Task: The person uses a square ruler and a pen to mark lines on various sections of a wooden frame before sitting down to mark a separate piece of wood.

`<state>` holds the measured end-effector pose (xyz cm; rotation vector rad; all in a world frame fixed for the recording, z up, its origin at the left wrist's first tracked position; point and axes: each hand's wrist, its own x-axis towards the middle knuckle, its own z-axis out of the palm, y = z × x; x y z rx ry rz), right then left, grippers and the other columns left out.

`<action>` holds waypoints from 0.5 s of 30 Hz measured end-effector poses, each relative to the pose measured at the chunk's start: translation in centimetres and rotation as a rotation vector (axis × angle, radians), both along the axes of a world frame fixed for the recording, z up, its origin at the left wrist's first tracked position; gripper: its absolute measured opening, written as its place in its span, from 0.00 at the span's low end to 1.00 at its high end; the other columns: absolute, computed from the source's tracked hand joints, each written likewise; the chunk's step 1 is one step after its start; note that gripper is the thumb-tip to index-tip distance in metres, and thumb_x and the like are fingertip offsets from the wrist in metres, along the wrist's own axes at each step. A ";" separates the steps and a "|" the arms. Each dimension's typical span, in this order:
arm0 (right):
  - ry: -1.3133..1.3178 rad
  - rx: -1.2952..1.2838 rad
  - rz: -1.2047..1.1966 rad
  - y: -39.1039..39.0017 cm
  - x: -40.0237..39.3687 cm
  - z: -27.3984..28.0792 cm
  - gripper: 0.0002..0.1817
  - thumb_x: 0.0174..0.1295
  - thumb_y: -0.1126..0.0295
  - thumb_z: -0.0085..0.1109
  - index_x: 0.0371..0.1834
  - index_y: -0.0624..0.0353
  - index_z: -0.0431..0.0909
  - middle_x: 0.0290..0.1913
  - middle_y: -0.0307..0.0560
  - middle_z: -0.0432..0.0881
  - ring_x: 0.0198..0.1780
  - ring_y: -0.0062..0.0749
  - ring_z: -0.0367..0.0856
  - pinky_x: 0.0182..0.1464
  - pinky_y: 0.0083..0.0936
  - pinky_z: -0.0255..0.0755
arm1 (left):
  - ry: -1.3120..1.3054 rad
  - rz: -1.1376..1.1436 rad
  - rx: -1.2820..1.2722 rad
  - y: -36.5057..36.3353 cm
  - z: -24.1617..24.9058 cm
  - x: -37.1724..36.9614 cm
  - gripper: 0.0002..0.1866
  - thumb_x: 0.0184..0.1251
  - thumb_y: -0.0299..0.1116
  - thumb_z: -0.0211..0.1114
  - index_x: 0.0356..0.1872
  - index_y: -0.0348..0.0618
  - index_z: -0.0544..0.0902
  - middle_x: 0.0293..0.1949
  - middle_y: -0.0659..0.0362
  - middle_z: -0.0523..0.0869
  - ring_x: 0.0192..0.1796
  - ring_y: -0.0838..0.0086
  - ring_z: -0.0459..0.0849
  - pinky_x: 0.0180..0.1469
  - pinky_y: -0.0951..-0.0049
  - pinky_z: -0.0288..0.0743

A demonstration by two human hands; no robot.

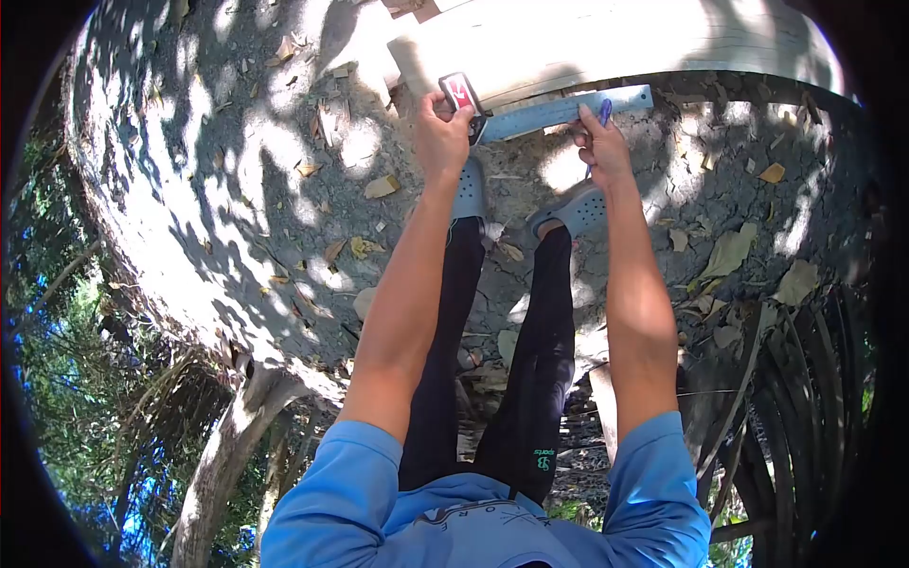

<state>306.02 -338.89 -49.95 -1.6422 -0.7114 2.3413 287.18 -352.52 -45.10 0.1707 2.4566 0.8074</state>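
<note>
My left hand (443, 133) grips a small dark-edged object with a red and white face (461, 93), held upright between thumb and fingers. A long flat blue ruler-like strip (540, 115) stretches from beside that object to the right, along the near edge of a pale wooden beam (606, 43). My right hand (602, 147) is closed on a slim purple-blue pen (605, 112), which crosses the strip near its right end. Whether the right fingers also touch the strip is too small to tell.
Dry, cracked ground (256, 170) with fallen leaves (729, 251) lies around. My grey clogs (579, 210) stand just below the strip. A tree trunk (222, 464) rises at the lower left, and dark curved stalks (805, 398) are at the lower right.
</note>
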 end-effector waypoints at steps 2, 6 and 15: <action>0.001 0.009 -0.011 0.0 0.1 -0.2 0.10 0.64 0.61 0.61 0.35 0.54 0.75 0.31 0.37 0.80 0.21 0.13 0.70 0.14 0.09 0.52 | 0.016 -0.032 -0.035 -0.5 -0.2 0.8 0.22 0.51 0.41 0.72 0.41 0.38 0.78 0.30 0.55 0.85 0.34 0.63 0.85 0.40 0.65 0.76; -0.025 0.059 -0.038 0.6 -0.3 0.0 0.11 0.63 0.60 0.63 0.33 0.54 0.76 0.29 0.37 0.80 0.20 0.13 0.70 0.13 0.11 0.51 | -0.033 -0.161 -0.126 -0.3 0.5 0.3 0.26 0.48 0.47 0.74 0.38 0.36 0.76 0.31 0.49 0.86 0.36 0.56 0.85 0.42 0.61 0.76; -0.152 0.153 -0.212 -0.8 -1.4 0.4 0.13 0.60 0.60 0.67 0.35 0.56 0.76 0.28 0.39 0.80 0.19 0.14 0.71 0.12 0.11 0.52 | -0.092 -0.306 -0.089 0.5 -1.0 -1.6 0.25 0.50 0.52 0.72 0.30 0.34 0.81 0.28 0.45 0.86 0.34 0.55 0.87 0.40 0.61 0.78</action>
